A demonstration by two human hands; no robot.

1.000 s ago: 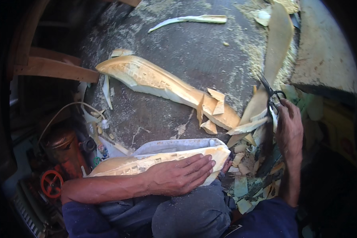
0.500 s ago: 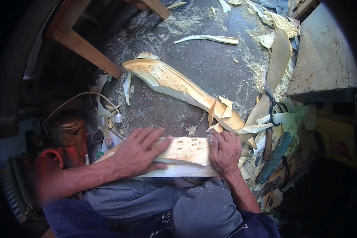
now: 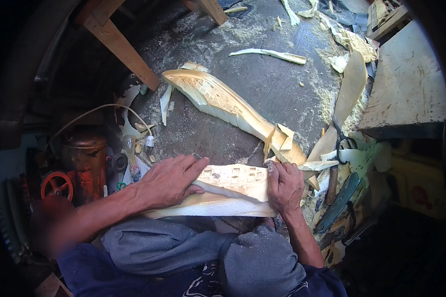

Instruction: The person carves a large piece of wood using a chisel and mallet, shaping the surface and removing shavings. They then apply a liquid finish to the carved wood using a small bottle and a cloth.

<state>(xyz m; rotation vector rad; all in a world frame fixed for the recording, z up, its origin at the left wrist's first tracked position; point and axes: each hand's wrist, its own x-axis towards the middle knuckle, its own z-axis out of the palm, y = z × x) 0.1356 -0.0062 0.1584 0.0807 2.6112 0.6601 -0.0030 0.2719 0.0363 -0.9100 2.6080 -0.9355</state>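
Directly below the camera, both hands lay on a pale carved slab of cream-coloured wood with small square cut-outs (image 3: 230,185), which rested across the person's lap, on grey cloth (image 3: 183,245), at the near edge of the dark, sawdust-strewn floor (image 3: 262,84). The left hand (image 3: 171,180) was spread flat, fingers extended and pressing on the slab's left half. The right hand (image 3: 284,185) was curled over the slab's right end, fingers folded against its edge; whether it pinched a small tool I could not tell. The slab's long axis ran left to right, crosswise to the person, so each hand held one end and neither was nearer than the other.

Just beyond the right hand, touching or nearly touching the slab's far right corner, lay loose yellowish wood offcuts (image 3: 285,141). From them a second long carved piece of the same cream wood (image 3: 218,101) stretched diagonally away toward the far left. A thin pale sliver (image 3: 270,53) lay farther off, near the far edge.

To the right, black-handled scissors (image 3: 339,143) and a long dark blade (image 3: 339,203) lay among scraps beside a weathered wooden board (image 3: 406,89). At the left sat a rusty orange metal canister (image 3: 84,161) with a red valve wheel (image 3: 57,184); nothing showed of its contents.
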